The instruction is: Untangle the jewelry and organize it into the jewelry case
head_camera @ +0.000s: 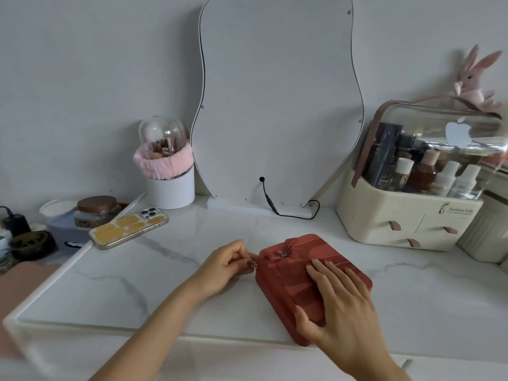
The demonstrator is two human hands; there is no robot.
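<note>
Seemingly at the zipper, a person's left hand [229,261] pinched a small gold pull [255,266] at the left edge of the closed red jewelry case [297,273], while the right hand [336,295] lay flat on its lid, fingers straight and thumb at the near edge, steadying it. No loose jewelry could be seen on the marble tabletop [192,295]; whether any was inside could not be told. The step in hand appeared to be working the zipper, opening or closing could not be told from this view. The next move would call for a steady draw of the pull around the edge with the lid pinned. Well apart to the far left lay a phone [129,226] beside a brown-lidded jar [96,211]; a cosmetics organizer [412,204] stood at far right, a wavy mirror back [277,105] behind. Nothing blocked the case.
</note>
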